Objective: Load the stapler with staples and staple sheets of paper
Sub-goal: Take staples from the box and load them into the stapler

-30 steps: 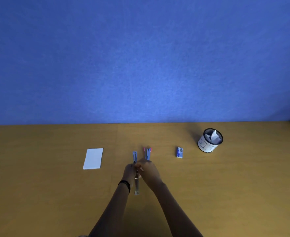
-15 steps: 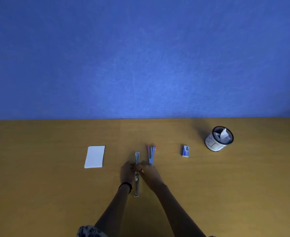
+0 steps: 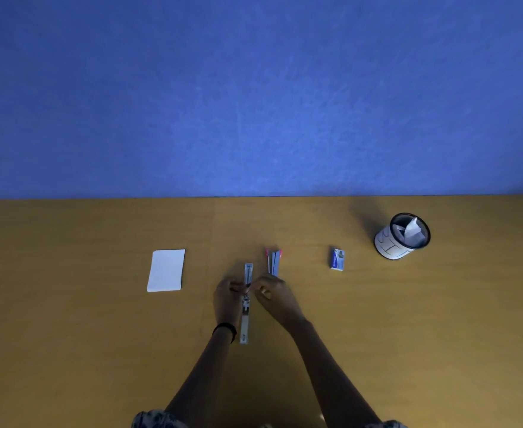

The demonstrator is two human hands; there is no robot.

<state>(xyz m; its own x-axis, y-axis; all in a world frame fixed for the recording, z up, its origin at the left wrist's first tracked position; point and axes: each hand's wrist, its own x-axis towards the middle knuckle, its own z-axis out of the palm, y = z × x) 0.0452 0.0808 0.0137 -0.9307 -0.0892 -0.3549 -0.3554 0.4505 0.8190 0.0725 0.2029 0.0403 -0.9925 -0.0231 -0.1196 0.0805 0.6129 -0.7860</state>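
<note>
A silver stapler [image 3: 244, 322] lies opened out flat on the wooden table [image 3: 68, 335], running from near me toward the wall. My left hand [image 3: 226, 299] grips its middle from the left, fingers curled. My right hand [image 3: 277, 296] pinches the same spot from the right with curled fingertips; whether it also holds staples is hidden. The stapler's far end [image 3: 248, 270] sticks out beyond both hands. A small blue staple box [image 3: 337, 259] lies to the right. A white stack of paper sheets [image 3: 166, 270] lies to the left.
A grey tool with pink tips [image 3: 273, 261] lies just beyond my right hand. A black mesh cup with a white wrap [image 3: 390, 247], holding crumpled paper, stands at the back right. A blue wall [image 3: 254, 103] closes off the table's far edge.
Both hands stay at the stapler's middle, with only small finger movements. The view has shifted a little, so everything sits slightly further right in the frame.
</note>
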